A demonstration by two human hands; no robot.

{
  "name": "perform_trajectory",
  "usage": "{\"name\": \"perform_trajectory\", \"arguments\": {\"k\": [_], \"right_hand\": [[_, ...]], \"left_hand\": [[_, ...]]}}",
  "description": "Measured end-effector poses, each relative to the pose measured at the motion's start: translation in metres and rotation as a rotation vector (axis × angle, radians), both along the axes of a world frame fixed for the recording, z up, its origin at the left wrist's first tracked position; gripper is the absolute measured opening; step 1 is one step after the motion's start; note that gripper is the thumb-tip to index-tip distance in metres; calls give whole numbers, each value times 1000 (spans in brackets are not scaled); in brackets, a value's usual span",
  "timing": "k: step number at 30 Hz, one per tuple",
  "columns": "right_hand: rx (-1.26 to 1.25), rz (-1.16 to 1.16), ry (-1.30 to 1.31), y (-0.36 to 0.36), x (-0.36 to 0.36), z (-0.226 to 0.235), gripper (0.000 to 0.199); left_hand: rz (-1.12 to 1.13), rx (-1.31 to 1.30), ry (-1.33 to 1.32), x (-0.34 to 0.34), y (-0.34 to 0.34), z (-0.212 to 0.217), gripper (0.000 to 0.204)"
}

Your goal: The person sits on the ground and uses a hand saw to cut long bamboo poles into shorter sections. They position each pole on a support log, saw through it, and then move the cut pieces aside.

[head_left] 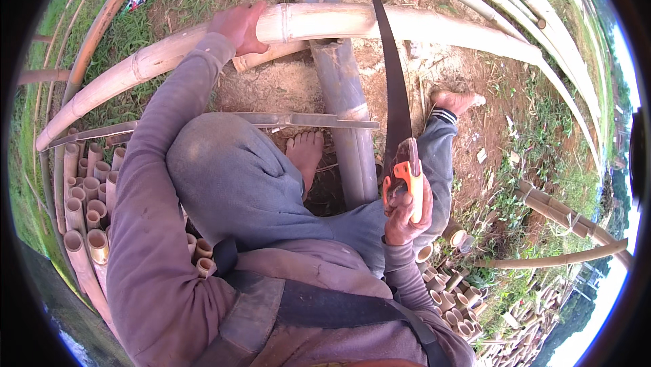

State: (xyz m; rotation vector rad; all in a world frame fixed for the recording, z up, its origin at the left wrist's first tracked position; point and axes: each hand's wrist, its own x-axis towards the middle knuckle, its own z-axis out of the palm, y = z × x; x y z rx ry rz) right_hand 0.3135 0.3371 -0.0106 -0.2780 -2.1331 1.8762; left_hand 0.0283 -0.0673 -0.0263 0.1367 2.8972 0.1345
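Note:
A long, pale bamboo pole [319, 22] lies crosswise before me, resting over a thicker grey bamboo log [341, 82] on the ground. My left hand [237, 26] grips the pale pole from above, left of that log, fingers wrapped round it. In my right hand [409, 212] is a hand saw [395, 89], held by its orange and white handle. Its dark blade points away from me, and the tip reaches the pole right of the log; whether the teeth touch it I cannot tell.
A flat strip [325, 121] lies across the grey log near my bare foot [305, 157]. Cut bamboo tubes [95, 197] are stacked at left, with more tubes [454, 299] at lower right. Several long poles [502, 1] curve along the far right. Sawdust [285, 82] covers the soil.

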Motion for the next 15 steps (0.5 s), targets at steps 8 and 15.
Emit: {"name": "perform_trajectory", "arguments": {"k": [8,15], "right_hand": [[285,35,130,-41,-189,8,41],[-1,0,49,4,1,0,52]], "left_hand": [[3,-32,-8,-3,2,5,92],[-12,-27,-26,-1,2,1,94]]}}
